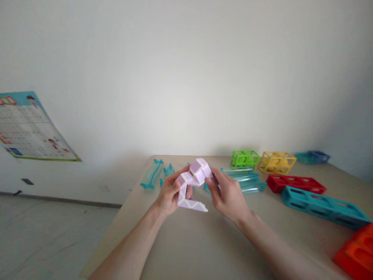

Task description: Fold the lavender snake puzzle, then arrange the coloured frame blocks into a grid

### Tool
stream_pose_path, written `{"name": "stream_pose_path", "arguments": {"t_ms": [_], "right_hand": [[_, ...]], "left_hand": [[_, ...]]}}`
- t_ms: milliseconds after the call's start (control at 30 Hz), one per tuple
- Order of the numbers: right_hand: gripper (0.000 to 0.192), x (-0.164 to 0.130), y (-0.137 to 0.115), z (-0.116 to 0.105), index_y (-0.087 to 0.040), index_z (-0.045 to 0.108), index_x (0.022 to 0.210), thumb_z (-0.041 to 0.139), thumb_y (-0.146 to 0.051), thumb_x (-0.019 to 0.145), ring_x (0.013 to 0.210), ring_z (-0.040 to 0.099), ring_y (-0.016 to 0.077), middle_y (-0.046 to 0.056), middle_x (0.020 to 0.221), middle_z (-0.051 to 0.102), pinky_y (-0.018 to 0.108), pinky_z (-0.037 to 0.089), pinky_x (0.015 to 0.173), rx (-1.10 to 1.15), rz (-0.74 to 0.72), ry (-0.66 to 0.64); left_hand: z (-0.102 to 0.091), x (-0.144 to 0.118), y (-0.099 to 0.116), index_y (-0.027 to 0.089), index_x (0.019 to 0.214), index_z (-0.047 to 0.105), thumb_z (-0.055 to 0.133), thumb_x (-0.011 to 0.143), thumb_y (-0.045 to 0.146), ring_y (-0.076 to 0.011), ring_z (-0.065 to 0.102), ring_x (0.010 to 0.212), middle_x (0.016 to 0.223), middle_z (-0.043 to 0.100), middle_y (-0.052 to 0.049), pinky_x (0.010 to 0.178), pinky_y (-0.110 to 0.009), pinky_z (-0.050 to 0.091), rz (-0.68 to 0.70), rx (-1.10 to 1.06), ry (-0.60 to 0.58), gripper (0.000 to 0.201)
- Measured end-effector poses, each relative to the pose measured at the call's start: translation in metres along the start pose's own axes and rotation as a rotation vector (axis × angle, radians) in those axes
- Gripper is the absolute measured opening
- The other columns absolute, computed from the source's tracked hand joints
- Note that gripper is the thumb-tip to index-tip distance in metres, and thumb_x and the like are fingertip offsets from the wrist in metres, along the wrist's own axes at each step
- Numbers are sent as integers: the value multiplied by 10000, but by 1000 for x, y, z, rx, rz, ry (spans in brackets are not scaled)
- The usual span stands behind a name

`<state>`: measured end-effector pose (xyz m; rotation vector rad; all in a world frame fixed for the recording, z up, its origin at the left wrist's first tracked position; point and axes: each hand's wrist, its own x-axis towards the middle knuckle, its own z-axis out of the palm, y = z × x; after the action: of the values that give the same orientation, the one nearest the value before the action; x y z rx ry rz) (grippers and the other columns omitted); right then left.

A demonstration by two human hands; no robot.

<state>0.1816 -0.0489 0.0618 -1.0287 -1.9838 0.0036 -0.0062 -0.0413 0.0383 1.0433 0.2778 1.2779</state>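
Observation:
A lilac and white snake puzzle (pixel 200 171) made of wedge segments is held up above the table, between both hands. Its upper end is folded into a compact block, while the lower part bends down and ends in a straight tail pointing right. My left hand (pixel 169 193) is closed around the bent middle, thumb on the front face. With thumb and fingers, my right hand (pixel 227 192) pinches the right side of the folded block. Some of the fingertips are hidden behind the puzzle.
On the beige table (pixel 186 249) lie clear teal plastic pieces (pixel 153 174) behind the hands. To the right are a green frame (pixel 244 158), a yellow frame (pixel 276 162), a red block (pixel 295 184), a teal block (pixel 323 206) and an orange block (pixel 357 252). A wall stands behind.

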Motion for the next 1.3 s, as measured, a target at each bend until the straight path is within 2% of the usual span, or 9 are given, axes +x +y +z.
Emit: {"name": "stream_pose_path", "arguments": {"t_ms": [133,233,433,533,667,767,867,1067,1300], "right_hand": [[235,-4,0,5,-170,552,1000,504,-381,909,534,558,162,16,648,604,253,382,498,115,130,-63],[261,-7,-4,10,-186,524,1000,518,-430,909,497,562,154,7,629,622,241,377,458,373,277,-137],[386,-17,-19,26,-191,496,1100,588,-484,864,482,545,138,-33,609,576,240,428,445,829,474,-209],[375,-19,-24,31,-183,517,1075,589,-485,864,499,533,126,-19,666,587,242,439,455,932,483,-245],[311,-15,-25,29,-163,592,976,554,-461,895,650,575,147,37,800,651,257,450,573,1033,373,-326],[372,-13,-22,28,-142,636,805,507,-472,919,709,592,153,52,789,660,274,460,684,1115,284,-420],[446,-16,-18,33,-127,654,767,469,-499,929,545,551,107,32,674,627,234,441,569,1195,335,-509],[411,-21,-21,38,-118,607,805,475,-495,902,409,582,152,11,582,579,251,446,392,1540,635,-570],[381,-22,-19,42,-126,586,882,519,-501,862,418,604,179,17,590,594,258,449,375,1823,611,-636]], "left_hand": [[0,-1,10,129,1037,700,708,720,493,-165,628,556,644,676,-77,530,-250,493,-17,-68,81,482],[-1,-1,12,126,966,717,742,691,427,-157,623,518,618,677,-65,477,-223,470,-27,-85,104,408],[-8,3,4,123,933,720,667,714,562,-143,598,478,655,688,-70,437,-227,447,-114,-105,149,494],[-11,4,4,115,1035,697,595,735,601,-174,607,435,654,696,-86,387,-242,435,-209,-159,98,581],[-20,3,6,106,1167,631,524,774,578,-224,654,475,706,711,-121,388,-258,463,-234,-199,-16,624],[-29,2,8,155,1334,496,525,781,566,-262,696,579,1022,704,-197,398,-262,471,-339,-184,-186,690],[-35,2,9,197,1438,351,562,767,534,-258,701,606,1216,620,-239,396,-246,461,-385,-167,-296,780],[-30,0,9,185,1418,388,575,754,525,-181,639,474,1121,667,-212,402,-259,472,-328,-169,-231,769],[-28,-2,7,155,1379,451,559,745,521,-155,595,443,1062,672,-214,343,-230,394,-275,-161,-192,740]]}}
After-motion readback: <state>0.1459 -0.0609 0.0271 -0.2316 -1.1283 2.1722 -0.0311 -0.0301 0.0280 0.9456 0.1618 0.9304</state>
